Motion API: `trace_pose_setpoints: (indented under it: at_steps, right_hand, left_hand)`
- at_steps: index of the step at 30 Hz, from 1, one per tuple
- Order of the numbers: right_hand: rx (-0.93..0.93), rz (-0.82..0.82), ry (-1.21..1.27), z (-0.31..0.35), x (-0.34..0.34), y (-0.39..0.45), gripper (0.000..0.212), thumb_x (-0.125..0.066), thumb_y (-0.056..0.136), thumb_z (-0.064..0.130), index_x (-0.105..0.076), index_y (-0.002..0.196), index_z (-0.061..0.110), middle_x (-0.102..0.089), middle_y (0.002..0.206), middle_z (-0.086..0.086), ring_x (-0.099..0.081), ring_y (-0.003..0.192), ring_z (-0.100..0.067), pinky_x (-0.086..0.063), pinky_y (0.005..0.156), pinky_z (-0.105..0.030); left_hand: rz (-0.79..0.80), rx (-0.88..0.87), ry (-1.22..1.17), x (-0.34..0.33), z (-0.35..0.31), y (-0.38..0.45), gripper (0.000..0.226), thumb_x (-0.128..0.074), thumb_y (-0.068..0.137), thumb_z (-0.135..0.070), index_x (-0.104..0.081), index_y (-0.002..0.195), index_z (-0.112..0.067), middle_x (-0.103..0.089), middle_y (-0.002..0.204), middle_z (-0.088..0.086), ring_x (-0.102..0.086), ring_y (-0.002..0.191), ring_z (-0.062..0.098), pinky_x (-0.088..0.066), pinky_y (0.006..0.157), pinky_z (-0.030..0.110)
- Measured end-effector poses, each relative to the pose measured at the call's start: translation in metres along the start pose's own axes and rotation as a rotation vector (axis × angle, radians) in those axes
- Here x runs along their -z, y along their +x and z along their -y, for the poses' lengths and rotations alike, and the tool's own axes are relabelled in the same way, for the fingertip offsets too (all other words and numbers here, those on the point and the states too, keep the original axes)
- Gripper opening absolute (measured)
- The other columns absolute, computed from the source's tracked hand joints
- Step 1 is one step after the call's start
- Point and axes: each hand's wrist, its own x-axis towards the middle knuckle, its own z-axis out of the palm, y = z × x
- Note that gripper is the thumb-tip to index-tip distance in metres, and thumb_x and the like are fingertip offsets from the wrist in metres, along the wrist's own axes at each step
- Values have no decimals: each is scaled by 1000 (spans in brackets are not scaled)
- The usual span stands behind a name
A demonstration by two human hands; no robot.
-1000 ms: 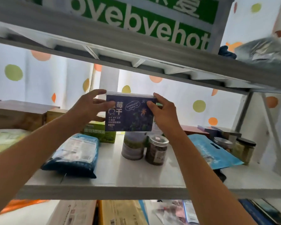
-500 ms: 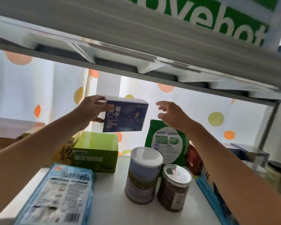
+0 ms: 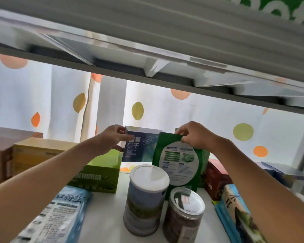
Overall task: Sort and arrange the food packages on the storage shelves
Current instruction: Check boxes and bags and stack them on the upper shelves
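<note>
A dark blue box (image 3: 140, 148) with white characters stands at the back of the white shelf (image 3: 109, 213), its right part hidden behind a green pouch. My left hand (image 3: 112, 140) holds the box by its left edge, thumb on the front. The green pouch (image 3: 180, 162) with a round white label stands upright just right of the box. My right hand (image 3: 194, 135) pinches the pouch's top edge.
In front stand a tall can with a white lid (image 3: 146, 199) and a clear-lidded jar (image 3: 183, 214). A green box (image 3: 98, 174) and yellow box (image 3: 37, 153) sit left, a light blue bag (image 3: 60, 216) front left, a red box (image 3: 217, 178) and blue bag (image 3: 235, 207) right. The upper shelf (image 3: 147, 55) hangs low overhead.
My left hand has lowered the blue box to the back of the shelf. My right hand let go of the box, moved right, and took hold of the green pouch's top.
</note>
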Motion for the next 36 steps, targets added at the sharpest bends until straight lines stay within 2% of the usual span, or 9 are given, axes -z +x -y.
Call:
trace_pose_setpoints:
  at_steps: [4, 7, 11, 17, 20, 24, 30, 33, 36]
  right_hand:
    - [39, -18, 42, -9, 3, -5, 21, -65, 92, 8, -79, 103, 18, -74, 95, 1, -68, 86, -13, -60, 80, -39]
    - [41, -21, 59, -13, 6, -6, 20, -66, 92, 9, -79, 105, 18, -74, 96, -2, -69, 86, -18, -60, 81, -39]
    - [20, 2, 45, -16, 12, -4, 24, -66, 90, 6, -80, 104, 20, -74, 95, -1, -69, 85, -19, -60, 82, -41]
    - [33, -4, 43, -16, 11, -5, 22, -67, 90, 7, -80, 100, 21, -74, 90, 3, -69, 83, -16, -60, 80, -39]
    - [36, -11, 51, -16, 10, -7, 21, -67, 90, 8, -81, 97, 22, -74, 83, 6, -70, 79, -15, -60, 74, -35]
    - [55, -21, 43, -16, 9, -11, 21, -66, 91, 8, -81, 97, 20, -74, 84, 4, -70, 78, -13, -60, 73, -33]
    - [52, -52, 2, -23, 0, -11, 24, -58, 94, 7, -77, 100, 21, -73, 89, 6, -68, 82, -11, -59, 75, -37]
    - [59, -81, 7, -23, -10, -15, 21, -54, 99, 8, -72, 106, 15, -72, 92, 1, -68, 80, -10, -54, 64, -25]
    - [48, -141, -21, -22, -17, -19, 21, -50, 102, 12, -69, 105, 18, -72, 93, 2, -65, 77, -6, -41, 53, -18]
  left_hand:
    - [72, 9, 79, -2, -2, 6, 55, -75, 87, -24, -42, 130, -16, -60, 118, 3, -61, 105, 22, -59, 61, 28]
    - [171, -17, 172, -5, -6, 7, 66, -75, 86, -26, -32, 136, -31, -57, 119, -3, -60, 105, 19, -59, 66, 27]
    - [240, -32, 304, -13, -9, 13, 59, -75, 87, -23, -43, 137, -22, -57, 126, 3, -60, 110, 23, -61, 78, 33]
    - [298, 44, 475, -15, -1, 21, 63, -77, 86, -22, -42, 138, -15, -59, 132, 6, -58, 113, 21, -51, 84, 23]
    - [283, 105, 646, -14, 8, 19, 53, -74, 87, -37, -49, 128, -13, -62, 123, 5, -59, 108, 21, -50, 94, 34]
    - [257, 123, 851, -8, 18, 12, 37, -73, 87, -39, -54, 111, -19, -60, 115, 2, -56, 105, 23, -48, 88, 35]
    - [197, 136, 864, -17, 27, 1, 28, -65, 94, -36, -52, 111, -18, -62, 111, 3, -57, 95, 18, -48, 74, 25]
    - [152, 114, 921, -24, 26, -3, 23, -63, 96, -33, -51, 110, -18, -62, 112, 3, -58, 96, 18, -48, 79, 27]
    - [118, 93, 918, -34, 17, -12, 31, -61, 97, -22, -53, 125, -14, -61, 127, 7, -57, 107, 22, -48, 91, 32]
